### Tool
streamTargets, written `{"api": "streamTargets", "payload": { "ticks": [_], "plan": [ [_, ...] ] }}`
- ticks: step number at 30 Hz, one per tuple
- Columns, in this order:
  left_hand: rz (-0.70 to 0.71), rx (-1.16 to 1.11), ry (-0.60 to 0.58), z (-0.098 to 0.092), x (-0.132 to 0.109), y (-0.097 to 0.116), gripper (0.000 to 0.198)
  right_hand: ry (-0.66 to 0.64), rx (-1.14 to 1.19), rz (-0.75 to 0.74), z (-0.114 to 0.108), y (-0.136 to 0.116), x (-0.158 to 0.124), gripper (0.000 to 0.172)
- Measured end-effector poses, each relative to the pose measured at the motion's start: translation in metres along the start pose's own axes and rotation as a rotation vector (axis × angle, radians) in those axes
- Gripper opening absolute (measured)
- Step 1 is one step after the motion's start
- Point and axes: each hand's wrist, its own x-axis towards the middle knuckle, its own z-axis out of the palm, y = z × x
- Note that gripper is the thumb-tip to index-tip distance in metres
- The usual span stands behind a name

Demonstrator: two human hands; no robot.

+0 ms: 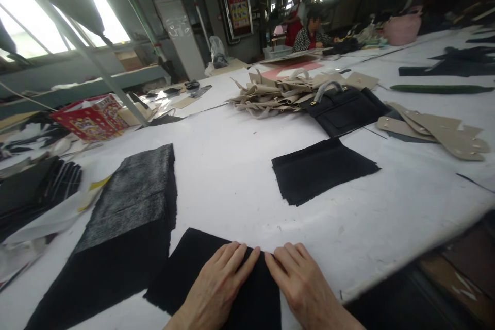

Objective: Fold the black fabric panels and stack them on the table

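Note:
A black fabric piece [185, 273] lies on the white table [232, 175] at the near edge. My left hand [216, 289] rests flat on it, fingers stretched toward its far right corner. My right hand [301, 281] lies beside it, fingers extended, fingertips touching the same fabric edge and partly on the bare table. Neither hand holds anything. A tall stack of black fabric pieces [124, 227] stands just left of the piece. A thinner pile of black fabric [320, 170] lies further out on the right.
A black handbag [342, 108] and a heap of beige bag parts [270, 94] sit mid-table, with beige straps [436, 134] to the right. A red box [91, 118] and clutter lie on the left. Two people work at the far end. The table edge drops off at the right.

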Motion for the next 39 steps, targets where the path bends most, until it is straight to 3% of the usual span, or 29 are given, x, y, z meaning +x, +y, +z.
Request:
{"api": "streamTargets", "payload": {
  "ticks": [12, 18, 28, 35, 39],
  "plan": [
    [0.038, 0.04, 0.043, 0.002, 0.0, -0.002, 0.075, 0.018, 0.024, 0.014, -0.004, 0.002, -0.006, 0.032],
    [0.041, 0.04, -0.01, 0.0, 0.001, -0.001, 0.075, 0.021, 0.073, 0.057, -0.008, 0.003, -0.009, 0.034],
    [0.002, -0.039, -0.011, -0.006, 0.0, -0.001, 0.065, -0.045, -0.061, 0.035, -0.007, -0.002, -0.001, 0.046],
    [-0.203, -0.022, 0.089, -0.001, -0.035, -0.042, 0.076, -0.015, -0.075, -0.021, -0.014, 0.008, -0.013, 0.05],
    [-0.366, -0.061, 0.138, -0.008, -0.055, -0.076, 0.059, -0.063, 0.035, -0.002, -0.018, 0.015, -0.012, 0.044]
  ]
}}
